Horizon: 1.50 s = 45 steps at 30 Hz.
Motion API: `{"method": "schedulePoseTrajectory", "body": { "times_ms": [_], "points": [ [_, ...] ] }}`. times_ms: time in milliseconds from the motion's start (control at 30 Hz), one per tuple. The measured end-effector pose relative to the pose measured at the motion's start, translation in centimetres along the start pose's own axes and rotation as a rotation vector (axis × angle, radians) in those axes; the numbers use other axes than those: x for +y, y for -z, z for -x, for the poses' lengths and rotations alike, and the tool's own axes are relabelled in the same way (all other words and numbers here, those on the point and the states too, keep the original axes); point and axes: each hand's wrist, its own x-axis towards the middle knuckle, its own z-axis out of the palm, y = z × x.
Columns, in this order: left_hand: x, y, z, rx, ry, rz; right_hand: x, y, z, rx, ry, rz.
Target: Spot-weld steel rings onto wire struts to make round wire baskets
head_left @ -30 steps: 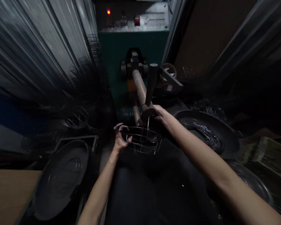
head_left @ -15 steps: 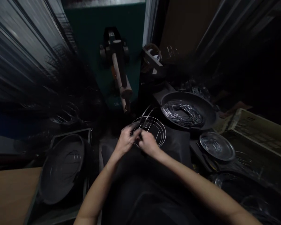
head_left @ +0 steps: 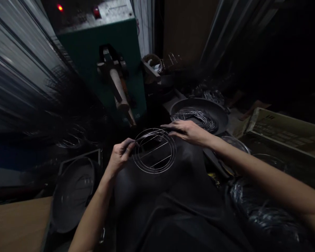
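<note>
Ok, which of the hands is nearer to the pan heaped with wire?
Right. The right hand is just in front of the pan, at its near side; the left hand is farther off to the left, beyond the wire rack.

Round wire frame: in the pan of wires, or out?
Out: the wire frame shows between the left hand and the right hand, with the pan beyond the right.

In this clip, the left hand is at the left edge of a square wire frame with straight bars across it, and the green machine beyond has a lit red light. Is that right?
Not quite: the head view shows that the wire frame is round, not square. The left hand, straight bars, green machine and lit red light are as you say.
</note>
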Motion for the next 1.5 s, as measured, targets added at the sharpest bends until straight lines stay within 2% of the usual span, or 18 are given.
{"method": "schedulePoseTrajectory", "body": {
  "times_ms": [67, 133, 200, 267, 367, 433, 500, 600, 733, 867, 967, 1067, 1200, 1300, 1500],
  "points": [
    [0.0, 0.4, -0.1, 0.023, 0.029, 0.048, -0.5, -0.2, -0.5, 0.007, -0.018, -0.048],
    [-0.8, 0.0, 0.0, 0.02, 0.131, 0.157, -0.7, -1.0, -0.1, 0.03, -0.071, -0.074],
    [-2.4, -1.1, 0.4, -0.037, 0.288, 0.314, -0.2, -2.3, 0.9, -0.016, -0.143, 0.006],
    [-4.1, -2.6, 1.0, -0.132, 0.436, 0.462, 0.8, -3.9, 2.2, -0.12, -0.174, 0.164],
    [-6.2, -4.3, 2.1, -0.219, 0.519, 0.512, 2.4, -6.1, 3.3, -0.201, -0.124, 0.297],
    [-7.1, -4.9, 2.7, -0.158, 0.428, 0.343, 3.0, -7.3, 3.0, -0.193, -0.089, 0.333],
    [-7.8, -5.1, 3.3, -0.032, 0.247, 0.025, 2.8, -8.2, 2.0, -0.206, -0.077, 0.423],
    [-8.8, -5.5, 4.1, 0.095, 0.039, -0.413, 1.7, -8.8, 0.4, -0.318, -0.059, 0.636],
    [-9.9, -6.1, 4.1, 0.062, -0.001, -0.628, 0.9, -9.3, -0.9, -0.473, -0.025, 0.868],
    [-10.0, -6.2, 3.1, -0.096, 0.099, -0.726, 1.9, -10.0, -1.4, -0.507, 0.001, 0.96],
    [-9.2, -5.8, 2.0, -0.195, 0.195, -0.793, 2.6, -10.4, -2.0, -0.536, -0.023, 0.963],
    [-8.0, -4.5, 0.6, -0.229, 0.223, -0.854, 2.5, -10.3, -3.3, -0.509, -0.043, 0.951],
    [-6.7, -1.8, -1.4, -0.213, 0.168, -0.912, 1.7, -9.7, -5.5, -0.419, -0.032, 0.928],
    [-6.2, 0.0, -2.4, -0.231, 0.13, -0.916, 1.2, -9.4, -6.9, -0.398, -0.016, 0.919],
    [-6.4, 2.1, -4.4, -0.148, 0.047, -0.873, 1.2, -8.8, -9.3, -0.316, 0.028, 0.926]
  ]
}}
